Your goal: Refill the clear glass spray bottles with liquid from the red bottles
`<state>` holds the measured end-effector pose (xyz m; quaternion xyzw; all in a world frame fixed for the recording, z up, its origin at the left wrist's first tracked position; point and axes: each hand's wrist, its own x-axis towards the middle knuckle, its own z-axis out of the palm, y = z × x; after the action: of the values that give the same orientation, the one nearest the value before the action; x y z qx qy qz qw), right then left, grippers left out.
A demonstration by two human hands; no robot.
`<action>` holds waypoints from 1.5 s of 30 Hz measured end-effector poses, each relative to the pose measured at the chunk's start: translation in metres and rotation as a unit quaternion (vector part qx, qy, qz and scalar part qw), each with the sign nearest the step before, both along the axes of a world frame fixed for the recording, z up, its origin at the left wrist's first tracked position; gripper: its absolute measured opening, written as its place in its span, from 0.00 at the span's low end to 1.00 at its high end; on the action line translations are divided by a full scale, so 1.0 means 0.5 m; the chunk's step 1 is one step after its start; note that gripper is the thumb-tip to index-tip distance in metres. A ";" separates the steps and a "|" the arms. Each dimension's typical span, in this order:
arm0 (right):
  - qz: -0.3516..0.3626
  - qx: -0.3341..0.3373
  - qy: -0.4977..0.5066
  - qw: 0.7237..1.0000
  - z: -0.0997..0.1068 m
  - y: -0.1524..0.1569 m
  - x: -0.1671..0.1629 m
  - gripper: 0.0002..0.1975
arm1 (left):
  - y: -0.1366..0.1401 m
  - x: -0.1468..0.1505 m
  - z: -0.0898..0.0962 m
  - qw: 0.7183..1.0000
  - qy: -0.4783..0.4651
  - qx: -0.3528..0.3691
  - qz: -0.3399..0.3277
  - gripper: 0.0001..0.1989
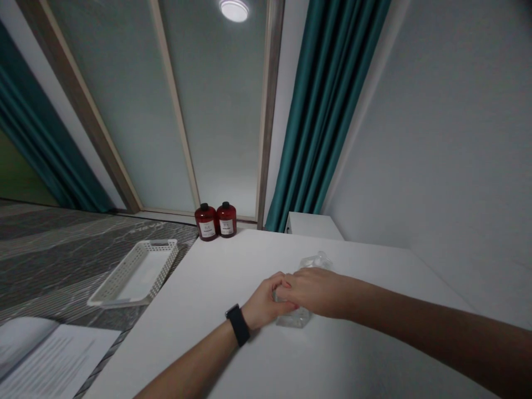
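Clear plastic (296, 319) sits on the white table (241, 263), teal curtain (326, 111) beyond.

The hands (261, 303) and forearms (199, 357) are bare, and a black-strapped watch (238, 326) circles the left wrist (251, 317).

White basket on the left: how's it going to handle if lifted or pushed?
The white basket is probably light for its size, given its perforated walls. Low and broad, it seems unlikely to tip; flat-sided, it should slide rather than roll.

2 bottles (206, 224) beyond hands (310, 288)
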<state>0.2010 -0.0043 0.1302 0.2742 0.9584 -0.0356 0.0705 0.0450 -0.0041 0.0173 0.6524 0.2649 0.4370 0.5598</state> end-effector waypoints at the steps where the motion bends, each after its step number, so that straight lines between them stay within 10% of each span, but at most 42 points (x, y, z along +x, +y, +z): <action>1: 0.037 0.017 -0.015 0.999 0.000 0.001 0.005 0.11 | 0.000 0.001 0.001 1.000 0.004 0.001 0.002 0.14; 9: 0.140 0.055 -0.025 0.988 0.006 -0.008 0.042 0.14 | -0.005 0.006 0.008 0.999 0.031 0.023 -0.016 0.14; 15: -0.114 -0.082 -0.006 0.990 0.018 -0.035 0.031 0.16 | -0.005 0.007 0.006 0.999 0.019 0.037 -0.020 0.19; 21: -0.233 -0.060 0.013 0.971 0.000 -0.055 -0.004 0.12 | -0.010 0.009 0.016 0.999 0.024 0.029 0.009 0.16; 29: -0.063 -0.075 -0.015 0.995 0.023 -0.029 0.027 0.16 | -0.008 0.007 0.014 0.999 0.028 0.029 -0.017 0.16; 36: 0.153 0.054 -0.085 0.983 0.034 0.001 0.040 0.08 | -0.010 0.007 0.015 0.998 0.032 -0.019 -0.047 0.19; 45: -0.008 -0.018 -0.027 0.999 0.030 -0.024 0.043 0.11 | -0.010 0.008 0.014 0.999 0.032 0.015 -0.034 0.17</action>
<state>0.2226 -0.0164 0.1452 0.2816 0.9532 -0.0457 0.1005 0.0489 -0.0090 0.0241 0.6826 0.2538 0.4006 0.5560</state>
